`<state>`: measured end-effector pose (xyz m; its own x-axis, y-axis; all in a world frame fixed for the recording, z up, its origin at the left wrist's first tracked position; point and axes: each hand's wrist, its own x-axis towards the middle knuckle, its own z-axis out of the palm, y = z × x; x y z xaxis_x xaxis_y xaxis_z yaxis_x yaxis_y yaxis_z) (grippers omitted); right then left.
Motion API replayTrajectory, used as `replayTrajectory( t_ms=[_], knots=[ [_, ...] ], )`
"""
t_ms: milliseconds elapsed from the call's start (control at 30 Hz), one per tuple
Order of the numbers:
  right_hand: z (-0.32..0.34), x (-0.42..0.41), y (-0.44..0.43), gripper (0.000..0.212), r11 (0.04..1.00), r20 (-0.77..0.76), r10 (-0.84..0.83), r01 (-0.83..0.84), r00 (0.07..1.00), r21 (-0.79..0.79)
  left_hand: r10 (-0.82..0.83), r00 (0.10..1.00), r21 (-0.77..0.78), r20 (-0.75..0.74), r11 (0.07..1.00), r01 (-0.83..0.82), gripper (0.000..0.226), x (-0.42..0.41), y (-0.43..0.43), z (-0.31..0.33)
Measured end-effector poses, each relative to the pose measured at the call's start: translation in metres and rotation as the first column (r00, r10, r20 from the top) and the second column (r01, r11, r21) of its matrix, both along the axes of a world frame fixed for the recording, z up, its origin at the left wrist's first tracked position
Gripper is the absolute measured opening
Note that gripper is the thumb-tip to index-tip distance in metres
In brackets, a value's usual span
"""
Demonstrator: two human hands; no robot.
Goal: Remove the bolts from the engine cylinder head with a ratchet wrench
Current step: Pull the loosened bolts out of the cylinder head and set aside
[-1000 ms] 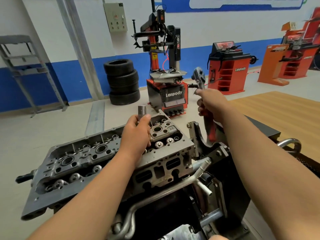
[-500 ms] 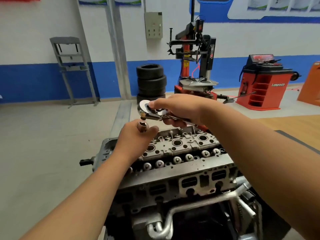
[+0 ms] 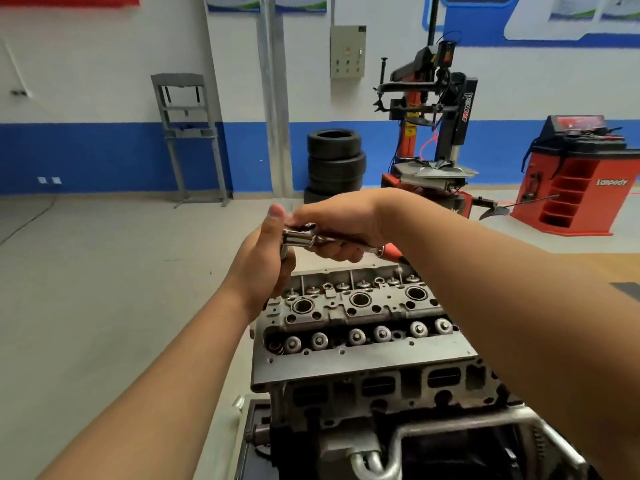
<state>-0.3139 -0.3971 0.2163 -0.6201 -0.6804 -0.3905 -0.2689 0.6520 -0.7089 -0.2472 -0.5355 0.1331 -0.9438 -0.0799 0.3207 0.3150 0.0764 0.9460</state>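
Hands together, meeting just above the far edge of the engine cylinder head (image 3: 363, 362). Left hand (image 3: 258, 261) curled round a small chrome socket (image 3: 285, 251), thumb upright beside the wrench head. Right hand (image 3: 341, 220) closed from above over the chrome neck of the ratchet wrench (image 3: 306, 237), fingers wrapped beneath it. Wrench roughly level, head toward the left hand and directly over the socket; seating of the socket on the drive not discernible. Red handle (image 3: 393, 251) projecting from behind the right hand, partly hidden by the right forearm. Wrench and socket in the air, clear of the metal underneath.

Engine cylinder head directly below both hands and nearer the body, top face exposed: three large round bores (image 3: 360, 299) in a row, a line of round silver caps (image 3: 356, 336) on the near side of these, rectangular ports (image 3: 377, 384) along the near wall. Curved metal pipe (image 3: 450, 419) lower again, beneath the right forearm.

Beyond the hands, on the pale floor (image 3: 104, 271) by the blue-and-white wall (image 3: 104, 157): stack of black tyres (image 3: 336, 161) straight behind, tyre changer (image 3: 429, 133) behind and to the right, red cabinet machine (image 3: 581, 188) far to the right of the right arm, grey steel frame (image 3: 188, 133) off to the left of the left hand, grey wall box (image 3: 348, 51) high above.
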Motion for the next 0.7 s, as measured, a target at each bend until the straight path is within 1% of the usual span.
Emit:
replayTrajectory(
  t_ms=[33,100,167,233,333,467,500,567,633,700],
  knots=[
    [-0.001,0.001,-0.005,0.05,1.0,-0.018,-0.018,0.019,1.0,0.019,0.043,0.999,0.035,0.016,0.998,-0.043,0.057,-0.003,-0.003,-0.003],
    [-0.004,0.005,-0.017,0.051,0.995,-0.153,-0.073,0.082,0.985,0.054,0.127,0.991,0.135,0.052,0.982,-0.133,0.047,-0.012,-0.008,-0.01],
    [-0.01,0.011,-0.03,0.054,0.987,-0.321,-0.129,0.153,0.938,0.051,0.189,0.98,0.23,0.056,0.953,-0.197,0.039,-0.019,-0.013,-0.015],
    [-0.015,0.015,-0.04,0.054,0.982,-0.42,-0.155,0.185,0.894,0.032,0.21,0.977,0.308,0.034,0.928,-0.21,0.034,-0.027,-0.016,-0.015],
    [-0.015,0.019,-0.046,0.047,0.979,-0.434,-0.179,0.203,0.883,0.009,0.192,0.981,0.406,0.032,0.894,-0.188,0.041,-0.034,-0.018,-0.013],
    [-0.01,0.024,-0.039,0.039,0.978,-0.416,-0.178,0.207,0.892,0.025,0.131,0.988,0.465,0.081,0.872,-0.154,0.048,-0.04,-0.011,-0.017],
    [-0.01,0.026,-0.037,0.037,0.977,-0.412,-0.18,0.209,0.893,0.027,0.135,0.987,0.462,0.089,0.872,-0.161,0.052,-0.04,-0.009,-0.019],
    [-0.013,0.029,-0.034,0.036,0.978,-0.416,-0.182,0.208,0.891,0.018,0.196,0.974,0.404,0.111,0.887,-0.225,0.057,-0.042,-0.01,-0.022],
    [-0.014,0.035,-0.032,0.033,0.979,-0.428,-0.171,0.202,0.887,0.027,0.233,0.96,0.362,0.155,0.891,-0.274,0.048,-0.042,-0.012,-0.02],
    [-0.012,0.041,-0.027,0.028,0.982,-0.448,-0.133,0.179,0.884,0.062,0.218,0.956,0.395,0.198,0.874,-0.281,0.039,-0.043,-0.013,-0.018]
  ],
)
